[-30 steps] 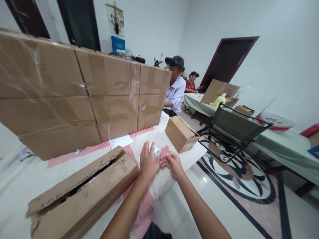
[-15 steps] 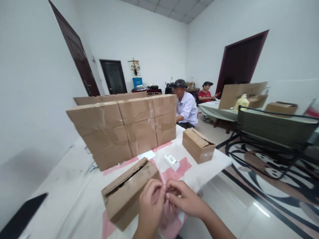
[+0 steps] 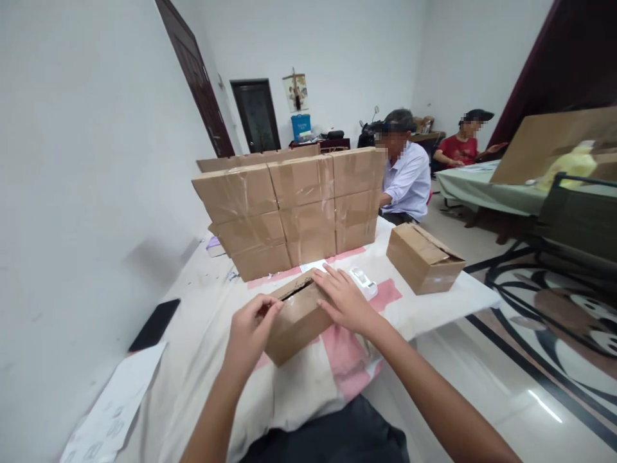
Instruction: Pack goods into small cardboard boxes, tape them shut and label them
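A small brown cardboard box point(image 3: 301, 318) lies in front of me, with a dark gap between its top flaps. My left hand point(image 3: 251, 329) is at the box's left end, thumb and fingers closed on the top edge near the gap. My right hand point(image 3: 348, 297) rests on the box's far right end with its fingers stretched out over the top. Just behind the right hand is a small white object point(image 3: 364, 283) with a grey panel; its kind is unclear. The fingers partly hide the box's top.
Behind stands a wall of stacked cardboard boxes point(image 3: 306, 212). Another cardboard box point(image 3: 424, 260) sits at the table's right. On the left lie a black flat object point(image 3: 155, 325) and a white sheet point(image 3: 116, 405). One person point(image 3: 409, 173) sits beyond the stack, another point(image 3: 457, 149) farther right.
Both hands have moved from close together in front of the box onto the box, the left at its left end, the right at its far right end. The view has shifted.
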Demonstrator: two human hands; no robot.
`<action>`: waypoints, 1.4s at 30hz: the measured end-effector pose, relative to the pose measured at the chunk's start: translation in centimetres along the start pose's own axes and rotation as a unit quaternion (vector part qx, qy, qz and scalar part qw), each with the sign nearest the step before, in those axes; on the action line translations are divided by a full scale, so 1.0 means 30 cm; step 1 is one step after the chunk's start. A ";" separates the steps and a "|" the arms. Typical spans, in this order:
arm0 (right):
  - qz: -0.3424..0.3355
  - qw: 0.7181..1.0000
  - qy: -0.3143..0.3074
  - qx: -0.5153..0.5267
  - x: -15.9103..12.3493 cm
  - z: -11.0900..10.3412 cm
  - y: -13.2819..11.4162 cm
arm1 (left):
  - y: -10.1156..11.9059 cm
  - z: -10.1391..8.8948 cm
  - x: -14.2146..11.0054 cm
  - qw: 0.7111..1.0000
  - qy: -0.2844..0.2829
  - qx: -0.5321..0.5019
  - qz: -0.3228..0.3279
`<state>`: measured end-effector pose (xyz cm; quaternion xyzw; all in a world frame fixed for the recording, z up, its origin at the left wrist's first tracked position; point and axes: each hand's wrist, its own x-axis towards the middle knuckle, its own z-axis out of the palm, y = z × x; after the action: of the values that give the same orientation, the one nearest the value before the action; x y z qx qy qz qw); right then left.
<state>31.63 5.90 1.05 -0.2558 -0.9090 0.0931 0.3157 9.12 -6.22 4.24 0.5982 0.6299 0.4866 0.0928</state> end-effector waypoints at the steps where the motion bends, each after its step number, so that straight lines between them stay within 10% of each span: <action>1: -0.015 0.999 -0.036 -0.009 0.023 0.015 0.004 | -0.012 -0.030 0.030 0.998 -0.053 0.006 -0.021; 6: 0.002 0.995 -0.098 -0.018 0.062 0.091 0.009 | -0.075 -0.105 0.141 0.962 -0.266 0.016 -0.061; 13: 0.017 0.996 -0.079 -0.027 0.055 0.098 0.000 | -0.097 -0.038 0.233 0.936 -0.338 0.013 -0.093; 42: 0.035 0.999 -0.036 0.018 0.048 0.113 0.001 | -0.207 0.090 0.237 0.952 -0.223 0.208 -0.026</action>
<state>28.57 6.66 -0.87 -0.2783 -0.9083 0.1295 0.2843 5.00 2.32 1.66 0.6809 0.6957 0.1969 0.1167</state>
